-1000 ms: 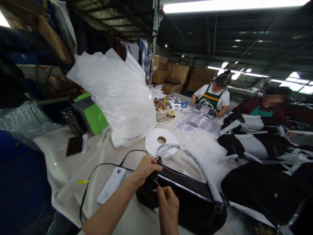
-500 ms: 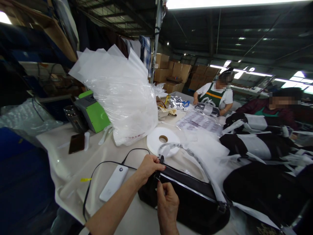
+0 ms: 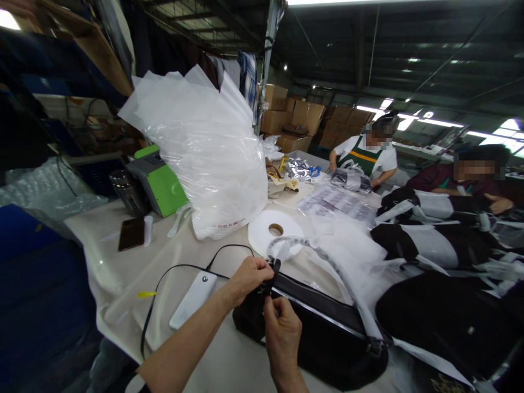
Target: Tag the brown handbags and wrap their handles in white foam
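Note:
A black bag (image 3: 327, 327) with a silver zipper line lies on the table in front of me, its handle (image 3: 338, 267) wrapped in clear and white film and arched over the top. At the bag's left end, my left hand (image 3: 251, 278) pinches a short black strap (image 3: 275, 273) near the handle's fitting. Just below it, my right hand (image 3: 282, 333) has its fingers closed on the lower part of the same strap, against the bag. The fingertips hide the exact grip.
Left of the bag lie a white power bank (image 3: 193, 300) with a black cable and a dark phone (image 3: 131, 233). Behind stand a white tape roll (image 3: 262, 234), a stack of white sheets (image 3: 204, 147) and a green device (image 3: 166, 188). Black bags (image 3: 442, 316) and two people are right.
My left hand has shifted slightly, and the black strap now stands up more beside its fingertips. The view has moved a little. A hand of the person at far right has come into sight.

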Tool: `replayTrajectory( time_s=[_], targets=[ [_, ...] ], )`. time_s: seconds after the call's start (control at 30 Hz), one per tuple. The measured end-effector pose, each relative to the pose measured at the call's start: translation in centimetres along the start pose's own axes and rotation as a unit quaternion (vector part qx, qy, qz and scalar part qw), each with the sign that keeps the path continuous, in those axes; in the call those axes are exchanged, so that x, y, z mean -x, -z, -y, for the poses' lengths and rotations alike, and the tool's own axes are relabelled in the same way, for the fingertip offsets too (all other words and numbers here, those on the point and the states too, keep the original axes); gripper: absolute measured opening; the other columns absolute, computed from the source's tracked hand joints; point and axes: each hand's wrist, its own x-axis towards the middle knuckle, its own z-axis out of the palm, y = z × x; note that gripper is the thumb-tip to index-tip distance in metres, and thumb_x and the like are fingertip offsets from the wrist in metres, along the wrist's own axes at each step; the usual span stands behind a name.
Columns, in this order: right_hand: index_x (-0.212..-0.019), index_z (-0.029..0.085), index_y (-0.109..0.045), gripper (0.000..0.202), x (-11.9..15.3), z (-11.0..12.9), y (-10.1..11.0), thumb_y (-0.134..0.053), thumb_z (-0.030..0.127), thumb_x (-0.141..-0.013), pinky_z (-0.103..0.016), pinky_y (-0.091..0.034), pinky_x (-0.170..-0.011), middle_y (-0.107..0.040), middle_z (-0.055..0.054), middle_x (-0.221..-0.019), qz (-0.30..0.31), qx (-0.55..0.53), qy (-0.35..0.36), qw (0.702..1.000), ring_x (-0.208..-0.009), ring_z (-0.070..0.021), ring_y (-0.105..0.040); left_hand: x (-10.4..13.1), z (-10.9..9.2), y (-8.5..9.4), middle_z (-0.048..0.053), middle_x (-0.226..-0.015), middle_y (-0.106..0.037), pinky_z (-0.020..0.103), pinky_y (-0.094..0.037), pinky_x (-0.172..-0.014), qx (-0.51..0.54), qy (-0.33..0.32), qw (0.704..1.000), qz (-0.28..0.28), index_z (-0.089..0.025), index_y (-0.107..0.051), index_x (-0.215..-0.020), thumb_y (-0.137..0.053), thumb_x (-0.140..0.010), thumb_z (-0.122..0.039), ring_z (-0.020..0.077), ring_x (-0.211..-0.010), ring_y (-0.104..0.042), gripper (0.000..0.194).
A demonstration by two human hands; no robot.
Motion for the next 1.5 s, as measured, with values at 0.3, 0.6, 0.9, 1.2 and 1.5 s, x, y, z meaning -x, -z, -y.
replayTrajectory(
  time_s=[0.3, 0.6, 0.9, 1.2, 1.5],
  targets=[
    [-0.053, 0.02, -0.05, 0.032, 0.1, -0.7, -0.1, -0.049, 0.043, -0.075, -0.021, -0.033, -0.043, -0.047, 0.004, -0.044, 0.026, -0.009, -0.003, 1.0, -0.039, -0.0102, -0.042, 0.4, 1.0, 2.0, 0.0, -0.074, -0.056, 0.02, -0.039, -0.066, -0.134, -0.107, 0.982, 0.079, -0.017, -0.066, -0.067, -0.044, -0.05, -0.001, 0.0136, -0.073, -0.051, 0.032],
    [-0.053, 0.019, -0.052, 0.032, -0.4, -0.3, 0.3, -0.05, 0.042, -0.076, -0.02, -0.032, -0.041, -0.048, 0.004, -0.044, 0.027, -0.029, 0.018, 0.999, -0.039, -0.0098, -0.041, 0.0, 1.6, 2.3, 0.0, -0.08, -0.057, 0.02, -0.041, -0.072, -0.217, -0.162, 0.957, 0.103, -0.022, -0.07, -0.069, -0.051, -0.062, -0.005, 0.0137, -0.076, -0.054, 0.026],
    [-0.054, 0.02, -0.049, 0.032, -0.6, -0.1, 0.3, -0.048, 0.044, -0.074, -0.021, -0.032, -0.046, -0.047, 0.004, -0.046, 0.062, -0.03, -0.029, 0.997, -0.043, -0.0103, -0.04, 0.1, 2.1, 2.8, 0.001, -0.081, -0.063, 0.02, -0.042, -0.069, -0.2, -0.176, 0.958, 0.109, -0.021, -0.071, -0.066, -0.052, -0.066, -0.011, 0.0134, -0.072, -0.057, 0.021],
    [-0.067, 0.018, -0.055, 0.026, 0.2, -0.1, 1.0, -0.049, 0.042, -0.076, -0.022, -0.038, -0.047, -0.051, 0.002, -0.052, 0.142, -0.087, -0.055, 0.985, -0.048, -0.0124, -0.047, 1.1, 2.7, 2.9, 0.003, -0.073, -0.062, 0.023, -0.043, -0.069, -0.085, -0.152, 0.984, 0.022, -0.018, -0.067, -0.061, -0.054, -0.064, -0.015, 0.0144, -0.071, -0.056, 0.014],
    [-0.1, 0.018, -0.056, 0.021, 1.3, -0.2, 1.7, -0.046, 0.019, -0.082, -0.035, -0.047, -0.076, -0.059, -0.011, -0.094, 0.056, 0.018, 0.21, 0.976, -0.088, -0.0214, -0.056, 4.4, 3.8, 3.8, -0.003, -0.048, -0.054, 0.023, -0.039, -0.056, 0.033, -0.049, 0.995, -0.075, -0.014, -0.066, -0.07, -0.055, -0.066, -0.025, 0.0106, -0.05, -0.048, 0.015]
  ],
)
